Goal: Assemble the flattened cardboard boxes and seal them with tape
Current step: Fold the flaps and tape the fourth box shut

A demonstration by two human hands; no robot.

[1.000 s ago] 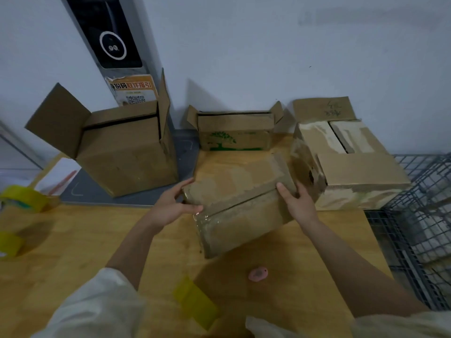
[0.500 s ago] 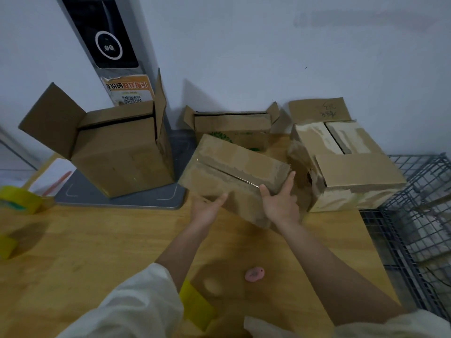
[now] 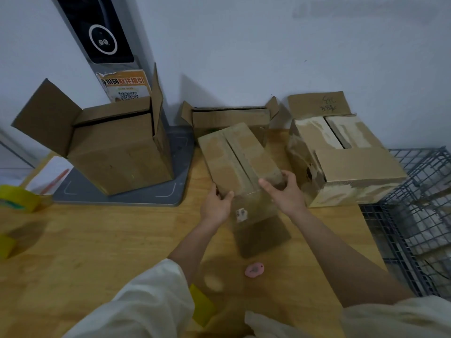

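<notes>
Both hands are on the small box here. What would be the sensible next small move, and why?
Probably set the small box down on the table. Left hand and right hand grip its near end, it is tilted, and its top flaps appear closed.

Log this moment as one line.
left hand: grips box | right hand: grips box | box: tilted, flaps closed | tape roll: untouched

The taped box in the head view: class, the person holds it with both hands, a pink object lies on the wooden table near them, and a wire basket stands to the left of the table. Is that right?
Not quite. The head view shows the wire basket to the right of the wooden table, not the left. The rest holds: left hand and right hand hold the taped box, and the pink object lies nearby.
</notes>
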